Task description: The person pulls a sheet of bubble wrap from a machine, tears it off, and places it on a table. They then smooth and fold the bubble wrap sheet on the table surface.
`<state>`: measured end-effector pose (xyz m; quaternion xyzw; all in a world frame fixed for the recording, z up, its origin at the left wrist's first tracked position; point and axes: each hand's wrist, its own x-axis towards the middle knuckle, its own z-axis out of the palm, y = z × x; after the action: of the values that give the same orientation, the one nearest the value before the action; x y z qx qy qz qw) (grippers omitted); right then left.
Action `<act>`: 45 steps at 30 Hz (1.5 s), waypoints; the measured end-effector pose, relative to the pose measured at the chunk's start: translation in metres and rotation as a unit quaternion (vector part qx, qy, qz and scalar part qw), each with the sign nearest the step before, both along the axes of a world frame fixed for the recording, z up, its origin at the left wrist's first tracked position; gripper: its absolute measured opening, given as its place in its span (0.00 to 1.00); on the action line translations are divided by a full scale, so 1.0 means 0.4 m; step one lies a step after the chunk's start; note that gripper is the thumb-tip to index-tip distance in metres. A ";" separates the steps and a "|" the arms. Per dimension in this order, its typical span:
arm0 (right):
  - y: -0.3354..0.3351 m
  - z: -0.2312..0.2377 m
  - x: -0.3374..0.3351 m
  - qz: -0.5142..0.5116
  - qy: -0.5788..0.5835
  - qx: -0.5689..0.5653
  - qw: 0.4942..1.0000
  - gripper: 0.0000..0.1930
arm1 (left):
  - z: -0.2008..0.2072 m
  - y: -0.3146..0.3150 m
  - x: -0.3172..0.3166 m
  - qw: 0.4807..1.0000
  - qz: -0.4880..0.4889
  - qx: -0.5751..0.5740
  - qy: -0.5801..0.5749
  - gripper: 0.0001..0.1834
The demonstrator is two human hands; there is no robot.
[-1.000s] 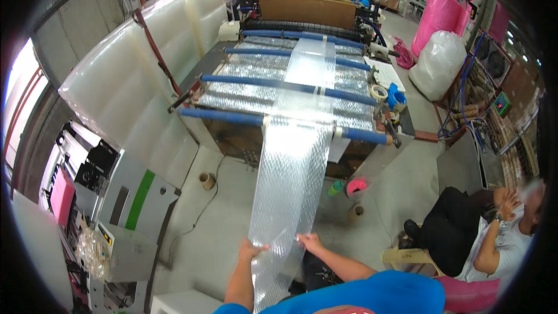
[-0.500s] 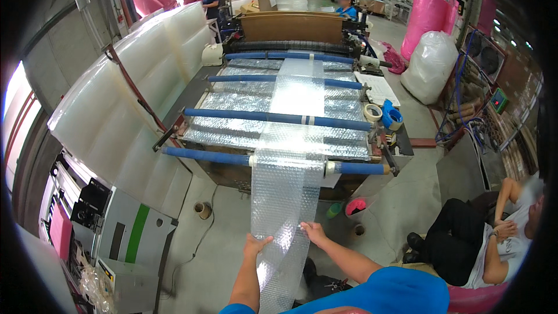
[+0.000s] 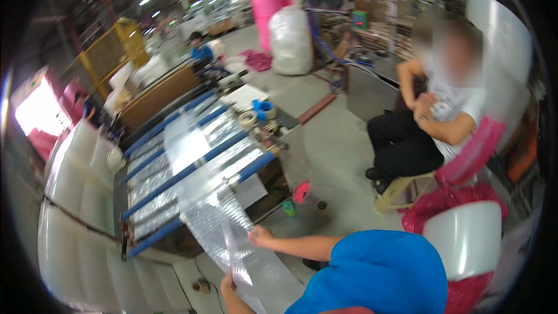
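A long strip of clear bubble wrap runs down from the blue rollers of a low machine toward my body. My right hand grips the strip's right edge, fingers curled in. Lower down, my left hand holds the opposite edge; its fingers are partly hidden and slightly blurred. Between my hands the film is stretched out, with bright glare on it. Its lower end passes out of sight beside my blue sleeve.
Large bubble wrap rolls line the machine's left. Blue tape and a pale tape roll sit on its right side. A pink bucket and green bottle stand on the floor. At right a person sits on a yellow stool.
My view has swung to the right and tilted, so the machine appears farther left and the seated person shows more fully. Both hands still hold the bubble wrap.
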<state>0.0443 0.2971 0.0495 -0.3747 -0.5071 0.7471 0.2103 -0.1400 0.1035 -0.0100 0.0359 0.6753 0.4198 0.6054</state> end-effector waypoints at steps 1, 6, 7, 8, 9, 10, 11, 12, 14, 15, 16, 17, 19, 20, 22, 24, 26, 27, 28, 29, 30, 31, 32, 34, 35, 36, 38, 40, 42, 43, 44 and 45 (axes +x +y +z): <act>-0.031 -0.022 0.025 0.010 -0.022 0.040 0.999 0.09 | -0.013 -0.008 0.008 0.998 -0.047 -0.030 0.004 0.40; -0.178 -0.087 0.190 0.109 -0.123 0.046 0.985 0.11 | -0.004 -0.045 0.107 0.991 -0.044 -0.126 0.021 0.41; -0.193 -0.060 0.207 0.120 -0.123 0.037 0.984 0.12 | -0.021 -0.092 0.132 0.994 -0.033 -0.093 0.049 0.42; -0.196 -0.040 0.223 0.109 -0.126 0.047 0.985 0.12 | -0.018 -0.123 0.168 0.995 -0.027 -0.062 0.074 0.43; -0.190 -0.016 0.226 0.101 -0.129 0.058 0.985 0.12 | -0.007 -0.140 0.191 0.997 0.006 -0.021 0.068 0.41; -0.203 0.003 0.221 0.099 -0.129 0.067 0.984 0.13 | 0.012 -0.148 0.207 0.992 0.026 -0.037 0.115 0.39; -0.213 -0.011 0.219 0.088 -0.123 0.082 0.985 0.13 | 0.021 -0.152 0.226 0.985 0.050 -0.052 0.157 0.37; -0.215 -0.025 0.217 0.079 -0.115 0.098 0.985 0.14 | 0.035 -0.153 0.240 0.975 0.077 -0.068 0.199 0.36; -0.259 -0.025 0.216 0.131 -0.128 0.097 0.978 0.14 | 0.074 -0.168 0.248 0.979 0.094 -0.011 0.180 0.37; -0.266 0.009 0.237 0.176 -0.153 0.078 0.969 0.15 | 0.126 -0.168 0.270 0.969 0.076 -0.032 0.234 0.38; -0.294 0.032 0.246 0.169 -0.091 0.088 0.977 0.15 | 0.203 -0.189 0.311 0.932 0.105 -0.053 0.342 0.40; -0.308 0.062 0.242 0.166 -0.087 0.014 0.982 0.12 | 0.085 -0.235 0.253 0.871 0.146 -0.010 0.470 0.44; -0.285 -0.009 0.255 0.138 -0.059 0.027 0.988 0.09 | 0.108 -0.222 0.246 0.926 0.086 -0.095 0.354 0.49; -0.281 0.003 0.278 0.125 0.007 0.083 0.989 0.08 | 0.165 -0.216 0.285 0.908 0.051 -0.119 0.398 0.50; -0.282 0.037 0.282 0.150 -0.104 0.065 0.981 0.09 | 0.173 -0.272 0.317 0.875 0.051 -0.032 0.480 0.47; -0.273 0.056 0.293 0.177 -0.126 0.026 0.976 0.10 | 0.176 -0.311 0.352 0.909 0.077 0.014 0.410 0.42; -0.262 0.034 0.290 0.195 -0.129 0.026 0.972 0.11 | 0.196 -0.312 0.380 0.911 0.109 0.047 0.395 0.36; -0.267 0.035 0.285 0.201 -0.130 0.024 0.971 0.12 | 0.226 -0.310 0.401 0.899 0.136 0.050 0.413 0.33; -0.277 0.034 0.284 0.189 -0.120 0.031 0.974 0.12 | 0.239 -0.316 0.414 0.887 0.159 0.052 0.431 0.31; -0.288 0.034 0.288 0.174 -0.111 0.038 0.978 0.12 | 0.171 -0.323 0.404 0.880 0.160 0.054 0.444 0.26; -0.295 0.039 0.288 0.154 -0.098 0.044 0.982 0.12 | 0.159 -0.324 0.401 0.889 0.168 0.056 0.423 0.26; -0.291 0.025 0.287 0.153 -0.086 0.036 0.984 0.12 | 0.146 -0.323 0.398 0.898 0.174 0.060 0.400 0.26; -0.279 0.001 0.288 0.150 -0.074 0.027 0.986 0.12 | 0.134 -0.322 0.395 0.906 0.179 0.064 0.378 0.25; -0.278 0.029 0.287 0.085 -0.077 0.067 0.991 0.13 | 0.127 -0.316 0.390 0.908 0.157 0.037 0.388 0.25; -0.278 0.045 0.294 0.023 -0.093 0.115 0.989 0.15 | 0.124 -0.310 0.388 0.908 0.144 0.024 0.393 0.24; -0.273 0.067 0.297 -0.043 -0.111 0.163 0.979 0.17 | 0.132 -0.301 0.392 0.906 0.133 0.019 0.402 0.24; -0.205 0.073 0.281 -0.159 -0.013 0.250 0.955 0.19 | 0.152 -0.286 0.400 0.901 0.111 0.010 0.420 0.24; -0.178 0.257 0.267 -0.198 0.119 0.293 0.928 0.14 | 0.112 -0.303 0.387 0.915 0.124 -0.003 0.385 0.23; -0.145 0.449 0.278 -0.201 0.227 0.295 0.906 0.08 | 0.071 -0.308 0.377 0.927 0.120 -0.003 0.356 0.23; -0.133 0.519 0.282 -0.203 0.274 0.346 0.874 0.06 | 0.057 -0.309 0.366 0.930 0.117 0.002 0.347 0.23; -0.128 0.583 0.288 -0.210 0.302 0.362 0.856 0.05 | 0.047 -0.311 0.359 0.934 0.116 0.008 0.339 0.22; -0.123 0.638 0.296 -0.217 0.328 0.380 0.837 0.04 | 0.052 -0.303 0.356 0.935 0.104 -0.008 0.340 0.22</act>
<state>0.1626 0.2479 0.3048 -0.0990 -0.5581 0.5099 0.6471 0.0024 -0.0176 0.0107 0.1012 0.8444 0.4371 0.2928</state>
